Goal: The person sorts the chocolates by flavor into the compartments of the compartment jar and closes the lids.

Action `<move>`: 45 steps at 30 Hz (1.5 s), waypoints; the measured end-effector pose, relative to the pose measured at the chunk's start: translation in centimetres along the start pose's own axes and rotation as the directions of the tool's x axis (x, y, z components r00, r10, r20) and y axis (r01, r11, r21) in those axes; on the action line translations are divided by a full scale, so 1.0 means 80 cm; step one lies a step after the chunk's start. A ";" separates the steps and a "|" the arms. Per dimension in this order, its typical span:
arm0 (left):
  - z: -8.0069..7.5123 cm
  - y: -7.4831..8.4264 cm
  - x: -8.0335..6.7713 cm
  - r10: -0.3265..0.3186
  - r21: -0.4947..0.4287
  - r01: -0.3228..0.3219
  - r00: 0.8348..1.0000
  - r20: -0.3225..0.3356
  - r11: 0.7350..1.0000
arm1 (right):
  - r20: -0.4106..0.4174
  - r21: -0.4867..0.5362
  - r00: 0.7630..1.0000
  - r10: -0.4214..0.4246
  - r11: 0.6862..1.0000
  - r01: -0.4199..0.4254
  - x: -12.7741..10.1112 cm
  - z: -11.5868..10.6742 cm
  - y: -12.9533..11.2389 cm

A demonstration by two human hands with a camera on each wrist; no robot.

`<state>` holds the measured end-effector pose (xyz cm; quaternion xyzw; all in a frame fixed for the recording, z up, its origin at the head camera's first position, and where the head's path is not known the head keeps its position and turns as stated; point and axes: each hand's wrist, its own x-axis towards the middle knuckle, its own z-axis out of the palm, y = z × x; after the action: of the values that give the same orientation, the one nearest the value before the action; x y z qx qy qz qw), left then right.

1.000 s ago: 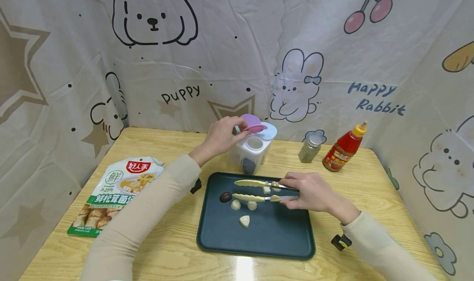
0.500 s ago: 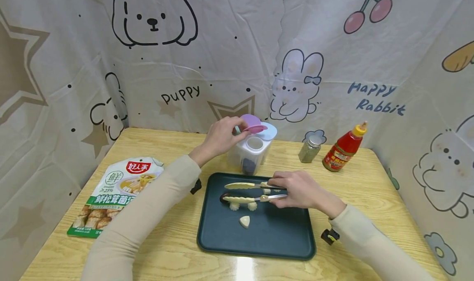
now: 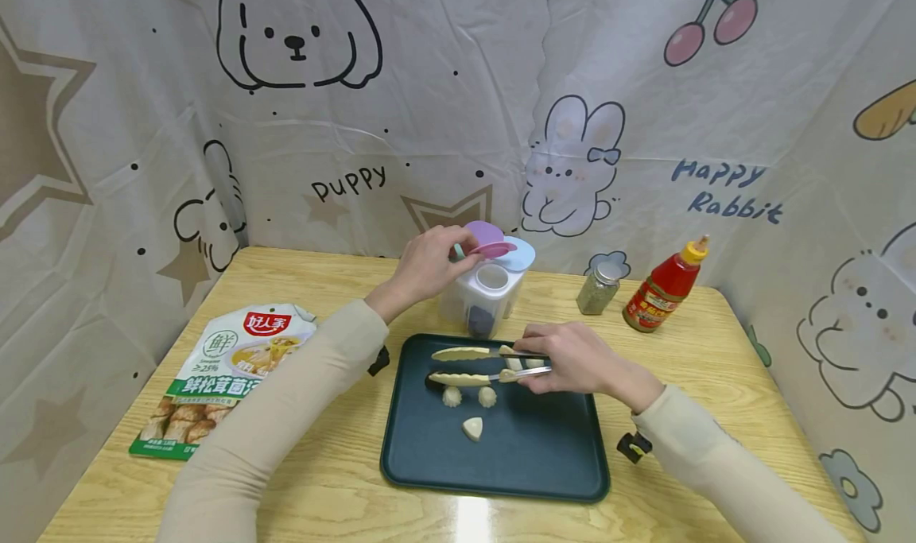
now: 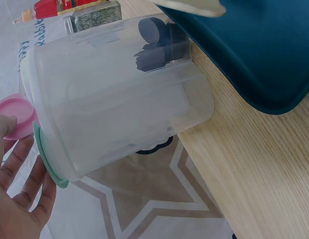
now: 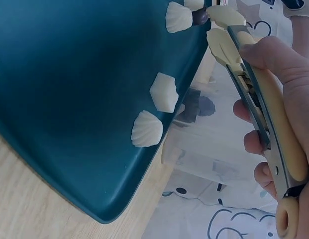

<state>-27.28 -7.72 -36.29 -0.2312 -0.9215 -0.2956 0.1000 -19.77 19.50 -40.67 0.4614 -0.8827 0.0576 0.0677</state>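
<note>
Two hands at work over wooden table (image 3: 322, 479). Right hand (image 3: 572, 360) closed around handles of cream tongs (image 3: 472, 366), fingers and thumb curled; tong arms slightly apart, tips at dark round piece (image 3: 432, 382) near left end of dark green tray (image 3: 544, 455). Contact between tips and piece not resolvable in head view (right wrist view places the piece right at one tip). Left hand (image 3: 429, 265) raised at top of clear plastic container (image 3: 481, 295), fingertips pinching pink flip lid (image 3: 492, 248), held up; round opening exposed below. Container located just behind tray's far edge, dark pieces visible inside at bottom.

On tray: two white shell-shaped pieces (image 3: 468, 397) side by side just below tongs, third white piece (image 3: 472, 428) nearer the person, apart from the pair.

Elsewhere on table: printed food pouch (image 3: 222, 376) at left, well apart from tray; glass shaker jar (image 3: 598, 287) and red sauce bottle (image 3: 661, 287) at right rear, near each other. Cartoon-print cloth backdrop (image 3: 458, 106) behind table.
</note>
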 end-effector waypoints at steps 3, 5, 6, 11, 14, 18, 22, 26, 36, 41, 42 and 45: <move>0.000 0.000 0.000 -0.001 0.003 0.001 1.000 0.000 1.000 | 0.002 -0.002 1.000 0.009 1.000 -0.009 0.000 0.000 0.002; 0.000 0.000 -0.001 0.000 0.004 0.000 1.000 -0.002 1.000 | -0.001 -0.007 1.000 0.007 1.000 -0.007 0.000 0.001 0.003; 0.000 -0.001 -0.001 0.001 0.006 -0.001 1.000 -0.004 1.000 | 0.001 -0.014 1.000 0.003 1.000 -0.003 0.000 0.001 0.003; 0.001 -0.001 -0.001 0.008 0.016 -0.007 1.000 -0.014 1.000 | 0.030 -0.004 1.000 0.006 1.000 -0.006 0.002 0.006 0.003; 0.000 -0.001 -0.001 0.008 0.019 -0.008 1.000 -0.014 1.000 | 0.043 0.008 0.999 0.020 1.000 -0.020 0.003 0.007 0.004; 0.000 -0.001 -0.001 0.008 0.019 -0.008 1.000 -0.014 1.000 | 0.046 0.022 0.999 0.030 0.999 -0.031 0.002 0.008 0.007; 0.000 -0.001 0.000 0.011 0.018 -0.011 1.000 -0.014 1.000 | 0.041 0.021 0.998 0.039 0.999 -0.040 0.000 0.006 0.011; 0.000 -0.001 0.000 0.011 0.016 -0.011 1.000 -0.015 1.000 | 0.030 0.008 0.998 0.058 0.998 -0.058 -0.008 0.004 0.017; 0.001 0.000 0.000 0.021 0.017 -0.021 1.000 -0.019 1.000 | -0.112 0.013 0.989 0.095 0.996 -0.094 -0.051 -0.007 0.020; 0.001 0.000 0.000 0.012 0.018 -0.012 1.000 -0.019 1.000 | -0.221 0.012 0.971 0.090 0.996 -0.090 -0.073 -0.025 0.019; 0.001 0.000 0.000 0.011 0.018 -0.011 1.000 -0.019 1.000 | -0.245 -0.001 0.966 0.080 0.997 -0.083 -0.077 -0.029 0.019; 0.001 -0.001 0.001 0.013 0.013 -0.013 1.000 -0.019 1.000 | -0.309 -0.033 0.950 0.054 0.997 -0.067 -0.086 -0.043 0.021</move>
<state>-27.36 -7.68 -36.38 -0.2339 -0.9209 -0.2911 0.1121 -17.02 26.59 -38.51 0.4179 -0.8762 0.1118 0.2124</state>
